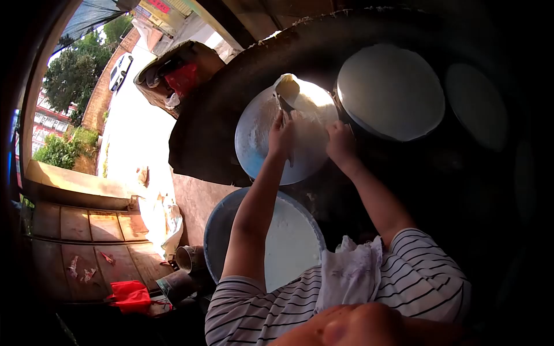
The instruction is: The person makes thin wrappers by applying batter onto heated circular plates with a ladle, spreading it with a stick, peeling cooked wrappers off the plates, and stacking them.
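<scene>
My left hand [280, 136] is closed around the handle of a ladle [287, 88], whose bowl tilts over the far part of a round, shallow metal pan [259, 138]. Pale, wet-looking liquid shows around the ladle's bowl and on the sunlit side of the pan. At the pan's right rim, my right hand [340, 140] has its fingers bent and pressed onto the edge. Closer to my body stands a large tub [214, 230] of white liquid, partly hidden by my left forearm.
A round white disc [392, 92] lies on the dark round surface to the right, with a dimmer disc [478, 106] beyond it. A box [196, 66] holding a red item stands at the far left. Dark cylindrical containers [187, 259] and a red bag [130, 296] sit lower left.
</scene>
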The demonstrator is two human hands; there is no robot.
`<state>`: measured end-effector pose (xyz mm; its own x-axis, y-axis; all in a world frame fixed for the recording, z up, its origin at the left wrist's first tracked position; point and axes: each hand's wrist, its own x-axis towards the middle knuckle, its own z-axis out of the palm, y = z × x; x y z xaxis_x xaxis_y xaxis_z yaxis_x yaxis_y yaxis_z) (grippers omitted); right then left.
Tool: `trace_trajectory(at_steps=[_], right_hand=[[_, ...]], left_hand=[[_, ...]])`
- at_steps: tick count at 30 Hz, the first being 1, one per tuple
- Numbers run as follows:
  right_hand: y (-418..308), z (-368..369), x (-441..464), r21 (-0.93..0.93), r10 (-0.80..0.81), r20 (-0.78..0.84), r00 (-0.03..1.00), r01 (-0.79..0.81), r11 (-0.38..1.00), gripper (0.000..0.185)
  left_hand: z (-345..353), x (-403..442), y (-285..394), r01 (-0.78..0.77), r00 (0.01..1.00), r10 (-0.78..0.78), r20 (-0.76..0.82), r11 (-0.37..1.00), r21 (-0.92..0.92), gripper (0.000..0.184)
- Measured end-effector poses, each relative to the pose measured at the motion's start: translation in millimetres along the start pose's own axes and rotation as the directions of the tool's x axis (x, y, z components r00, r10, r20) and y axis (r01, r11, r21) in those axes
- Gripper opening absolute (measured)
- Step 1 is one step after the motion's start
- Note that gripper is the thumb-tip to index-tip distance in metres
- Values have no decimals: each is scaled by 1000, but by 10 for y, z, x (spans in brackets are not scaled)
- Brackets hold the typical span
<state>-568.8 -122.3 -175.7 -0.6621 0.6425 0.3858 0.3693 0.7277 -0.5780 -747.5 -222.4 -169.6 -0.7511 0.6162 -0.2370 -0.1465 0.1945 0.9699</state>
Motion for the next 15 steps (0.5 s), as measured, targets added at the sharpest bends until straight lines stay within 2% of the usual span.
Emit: trace_trajectory(at_steps=[1, 3, 5, 6, 7, 9, 11, 14, 15], right_hand=[[28, -6, 6, 31, -4, -68, 998, 6, 1000, 26], [124, -91, -214, 10, 23, -82, 996, -22, 1000, 26], [-58, -94, -272, 79, -5, -3, 1000, 5, 997, 27], [-101, 67, -196, 113, -2, 6, 1000, 2, 994, 29], [-112, 193, -39, 138, -15, 88, 996, 2, 990, 29], [-64, 253, 197, 113, -65, -1, 998, 65, 992, 28], [64, -62, 188, 30, -4, -19, 1000, 5, 1000, 28], [51, 26, -72, 80, -11, 69, 998, 5, 997, 28], [-64, 155, -22, 120, -29, 71, 997, 21, 993, 29]], left_hand=[[-138, 43, -98, -23, 1000, 23, -9, 998, 57, 59], [-418, 132, -305, -64, 997, 69, -26, 983, 171, 59], [-364, -152, 31, -33, 997, 41, -65, 993, 116, 60], [-468, 13, -152, -117, 989, 136, -64, 965, 234, 60], [-572, 173, -335, -194, 971, 229, -62, 917, 349, 60], [-720, 179, -471, -210, 962, 264, -74, 883, 421, 60], [-932, 152, -580, -211, 959, 273, -76, 867, 451, 59], [-688, -483, -32, -2, 989, 31, -148, 981, 196, 58], [-661, -464, 19, 16, 988, 4, -155, 991, 131, 58]])
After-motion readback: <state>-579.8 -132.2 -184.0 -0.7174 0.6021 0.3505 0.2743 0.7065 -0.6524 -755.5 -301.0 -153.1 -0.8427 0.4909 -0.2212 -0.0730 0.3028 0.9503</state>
